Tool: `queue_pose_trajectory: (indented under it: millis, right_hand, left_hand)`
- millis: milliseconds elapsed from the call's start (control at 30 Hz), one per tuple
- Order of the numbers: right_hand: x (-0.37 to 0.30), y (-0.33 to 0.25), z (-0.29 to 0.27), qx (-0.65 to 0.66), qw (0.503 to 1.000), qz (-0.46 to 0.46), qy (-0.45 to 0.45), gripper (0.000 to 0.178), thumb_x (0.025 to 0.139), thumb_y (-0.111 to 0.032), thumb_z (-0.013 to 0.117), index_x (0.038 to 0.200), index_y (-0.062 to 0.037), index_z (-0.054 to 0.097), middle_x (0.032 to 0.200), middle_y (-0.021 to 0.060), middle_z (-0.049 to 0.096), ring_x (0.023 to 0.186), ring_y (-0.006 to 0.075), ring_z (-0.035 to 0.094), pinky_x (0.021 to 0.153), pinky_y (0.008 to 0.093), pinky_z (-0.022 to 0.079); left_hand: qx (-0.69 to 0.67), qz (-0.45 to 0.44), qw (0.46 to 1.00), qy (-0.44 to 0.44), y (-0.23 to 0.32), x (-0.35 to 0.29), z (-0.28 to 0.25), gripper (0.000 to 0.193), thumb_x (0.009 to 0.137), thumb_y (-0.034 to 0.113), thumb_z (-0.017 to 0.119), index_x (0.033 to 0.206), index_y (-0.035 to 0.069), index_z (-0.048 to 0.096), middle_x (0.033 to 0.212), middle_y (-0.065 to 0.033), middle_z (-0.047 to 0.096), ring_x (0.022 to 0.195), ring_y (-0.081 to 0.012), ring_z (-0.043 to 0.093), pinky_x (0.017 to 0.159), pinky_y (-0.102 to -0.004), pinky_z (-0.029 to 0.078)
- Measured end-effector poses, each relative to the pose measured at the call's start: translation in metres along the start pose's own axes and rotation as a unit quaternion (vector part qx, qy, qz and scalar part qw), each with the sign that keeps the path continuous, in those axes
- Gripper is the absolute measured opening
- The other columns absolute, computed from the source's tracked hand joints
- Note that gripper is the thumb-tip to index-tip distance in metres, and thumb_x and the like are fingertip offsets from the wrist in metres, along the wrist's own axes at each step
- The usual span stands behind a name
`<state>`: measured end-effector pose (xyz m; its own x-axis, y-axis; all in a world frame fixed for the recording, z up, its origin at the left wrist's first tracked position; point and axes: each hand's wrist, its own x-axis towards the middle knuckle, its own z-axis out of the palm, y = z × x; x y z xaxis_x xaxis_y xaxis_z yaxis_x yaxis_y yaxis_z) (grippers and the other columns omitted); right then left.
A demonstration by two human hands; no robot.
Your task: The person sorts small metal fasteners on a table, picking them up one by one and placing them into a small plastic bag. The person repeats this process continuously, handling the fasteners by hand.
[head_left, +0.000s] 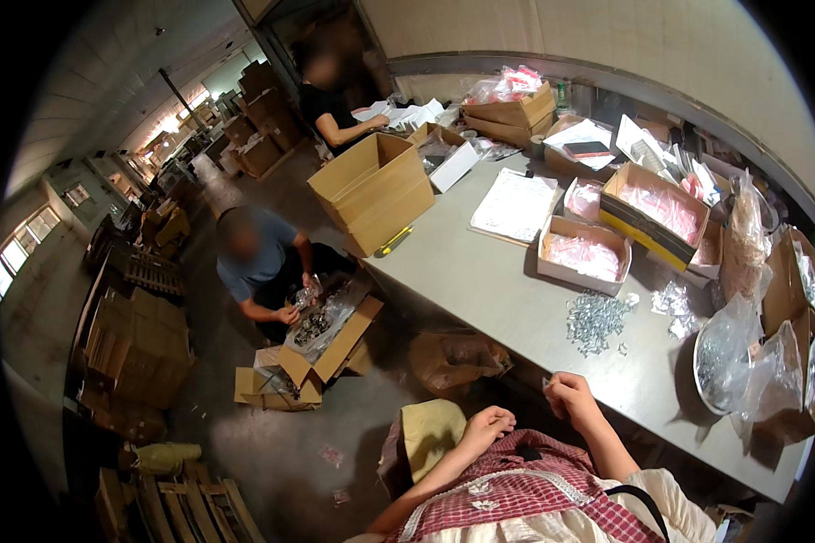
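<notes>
My left hand (487, 429) is in front of my red checked apron (534, 471), its fingers curled together; whatever they may hold is hidden. Off the table's near edge, my right hand (569, 396) is closed in a pinch, with a tiny pale bit at its fingertips too small to name. On the grey table (507, 299), beyond the right hand, lies a heap of small silvery metal parts (598, 321). To its right are small clear packets (675, 303). Behind the heap stands a white open box (585, 252) of pinkish plastic bags.
A bowl (711, 366) under clear plastic and cartons (801, 317) line the right. A clipboard (514, 204), yellow cutter (395, 241) and large carton (373, 190) are farther left. One person (261, 258) crouches by open boxes (330, 339); another (328, 109) stands at the far end.
</notes>
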<state>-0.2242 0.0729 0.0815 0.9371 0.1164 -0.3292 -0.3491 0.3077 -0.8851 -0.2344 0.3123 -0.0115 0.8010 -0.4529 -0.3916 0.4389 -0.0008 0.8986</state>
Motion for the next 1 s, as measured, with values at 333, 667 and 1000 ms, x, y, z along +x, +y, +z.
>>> queue_pose_trajectory:
  millis: [333, 667, 1000]
  right_hand:
    - [-0.038, -0.023, -0.201, 0.124, 0.96, -0.054, 0.244, 0.033, 0.093, -0.006, 0.057, 0.124, 0.0072, 0.057, 0.111, 0.0188, 0.069, 0.09, 0.0273, 0.071, 0.084, 0.0382, 0.06]
    - [-0.052, -0.069, -0.211, 0.465, 0.868, -0.147, 0.092, 0.063, 0.086, 0.012, 0.049, 0.147, 0.0112, 0.032, 0.149, 0.0286, 0.041, 0.142, 0.0392, 0.04, 0.119, 0.0467, 0.035]
    - [0.001, -0.053, -0.217, 0.342, 0.922, -0.071, 0.165, 0.02, 0.096, -0.017, 0.063, 0.111, -0.0033, 0.062, 0.092, 0.0096, 0.066, 0.07, 0.0164, 0.062, 0.059, 0.0245, 0.049]
  left_hand:
    - [0.009, 0.068, 0.998, -0.01, 0.016, 0.101, 0.075, 0.023, 0.092, 0.0, 0.061, 0.115, 0.003, 0.058, 0.099, -0.0068, 0.065, 0.085, -0.0153, 0.067, 0.067, -0.0278, 0.057]
    - [0.056, 0.0, 0.997, 0.05, 0.1, 0.17, 0.093, 0.036, 0.098, 0.009, 0.057, 0.131, -0.004, 0.051, 0.127, -0.0153, 0.058, 0.108, -0.0251, 0.065, 0.085, -0.0329, 0.056]
    - [0.101, -0.009, 0.994, -0.05, 0.124, 0.212, 0.079, 0.023, 0.101, 0.011, 0.054, 0.119, -0.002, 0.06, 0.116, -0.0115, 0.065, 0.102, -0.0219, 0.068, 0.081, -0.0304, 0.055]
